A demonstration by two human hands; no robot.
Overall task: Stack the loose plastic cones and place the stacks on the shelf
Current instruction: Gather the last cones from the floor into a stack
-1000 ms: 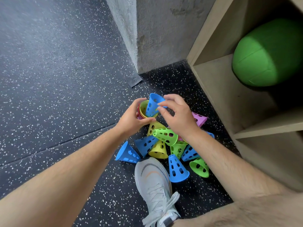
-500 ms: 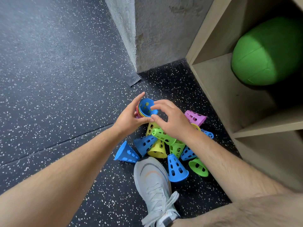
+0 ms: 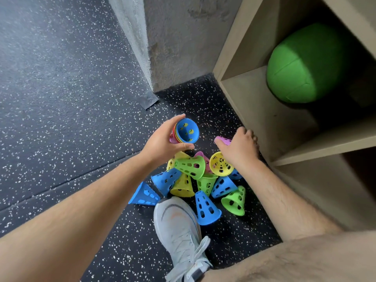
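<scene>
— Loose blue perforated plastic cones [image 3: 206,208] on the floor?
— Five, one half hidden.
— Green perforated plastic cones [image 3: 190,164]?
— Three. Yellow plastic cones [image 3: 220,164]: three too, apparently.
— Pink plastic cones [image 3: 223,140]?
— Two. Plus one nested stack of cones [image 3: 186,132], number inside unclear.
— Large green ball [image 3: 301,64]?
— Just one.

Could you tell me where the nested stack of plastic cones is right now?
In the head view, the nested stack of plastic cones is held in the left hand, near the frame's centre, beyond the pile of loose cones.
</scene>
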